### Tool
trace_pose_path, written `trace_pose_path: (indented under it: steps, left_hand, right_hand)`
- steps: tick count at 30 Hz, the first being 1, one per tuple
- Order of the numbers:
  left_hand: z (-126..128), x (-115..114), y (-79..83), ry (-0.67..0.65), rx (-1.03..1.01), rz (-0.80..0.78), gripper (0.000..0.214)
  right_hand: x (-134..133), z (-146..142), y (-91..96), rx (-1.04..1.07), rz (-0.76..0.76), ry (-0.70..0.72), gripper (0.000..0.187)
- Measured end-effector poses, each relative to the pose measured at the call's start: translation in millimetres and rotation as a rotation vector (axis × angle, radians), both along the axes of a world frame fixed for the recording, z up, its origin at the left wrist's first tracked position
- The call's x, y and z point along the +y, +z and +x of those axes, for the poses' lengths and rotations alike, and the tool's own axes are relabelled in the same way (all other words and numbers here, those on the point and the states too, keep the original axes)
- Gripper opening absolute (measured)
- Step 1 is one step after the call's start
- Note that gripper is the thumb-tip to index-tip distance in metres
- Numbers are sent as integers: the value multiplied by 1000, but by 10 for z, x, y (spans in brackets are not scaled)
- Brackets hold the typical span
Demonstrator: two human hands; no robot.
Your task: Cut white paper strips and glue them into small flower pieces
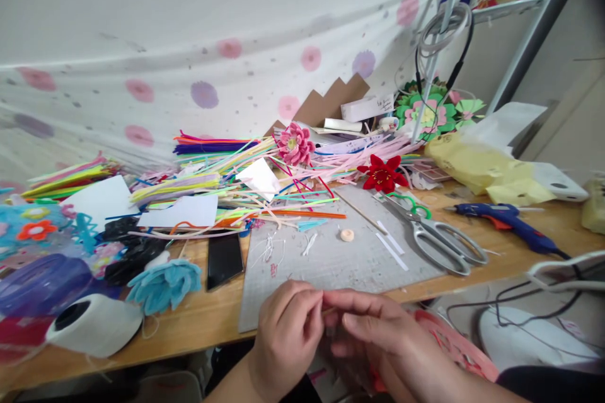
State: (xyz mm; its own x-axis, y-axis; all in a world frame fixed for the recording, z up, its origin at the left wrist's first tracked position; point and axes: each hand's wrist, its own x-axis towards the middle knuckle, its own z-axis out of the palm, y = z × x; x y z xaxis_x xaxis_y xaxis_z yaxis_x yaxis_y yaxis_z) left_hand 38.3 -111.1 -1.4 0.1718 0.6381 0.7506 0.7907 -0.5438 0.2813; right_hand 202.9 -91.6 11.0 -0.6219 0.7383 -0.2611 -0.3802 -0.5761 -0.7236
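My left hand [288, 327] and my right hand [378, 327] meet at the near edge of the wooden desk [208, 321], just in front of the grey cutting mat [331, 258]. Both pinch a thin stick-like piece [328, 311] between their fingertips; what it is I cannot make out. A small round cream piece [346, 235] lies on the mat beyond them. White strips [391, 250] and thread scraps lie near it.
A pile of coloured pipe cleaners [227, 182] covers the back of the desk, with a pink flower [295, 143] and a red flower [382, 173]. Steel scissors [439, 240] and a blue glue gun [508, 222] lie at right. A phone [224, 259], blue flower [163, 283] and white roll [94, 324] sit left.
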Motion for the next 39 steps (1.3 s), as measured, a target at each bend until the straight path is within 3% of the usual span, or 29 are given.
trace_pose_path:
  steps: [6,12,15,18,21,24,27,29,32,35,37,39]
  left_hand:
    - [-82,9,25,-13,14,-20,21]
    - [-146,26,52,-86,-83,-113,20]
    - [-325,57,131,-4,-140,-245,17]
    - [-587,109,288,61,-155,-519,18]
    - [-740,123,444,-96,-35,-734,32]
    - [-680,75,475,-309,184,-871,13]
    - [-547,34,391,-441,286,-875,8]
    - [-510,45,346,-485,272,-838,16]
    - [-546,109,381,-467,253,-792,25]
    - [-617,190,495,-493,279,-829,14]
    - [-668,252,554,-536,304,-831,27]
    - [-731,328,582,-483,325,-787,24]
  right_hand:
    - [16,-42,-122,16,99,63,34]
    - [52,-29,-56,-127,108,60,33]
    - [75,5,10,-243,171,75,26]
    - [113,69,38,-411,283,92,27]
    - [134,140,12,-534,391,141,34]
    - [127,165,-10,-585,551,174,34]
    - [118,135,22,-620,748,97,22]
    - [127,111,67,-648,855,65,13]
    - [165,102,123,-694,993,157,12]
    - [204,105,132,-728,1100,300,10]
    - [219,101,126,-752,1171,366,12]
    - [231,102,123,-769,1222,400,15]
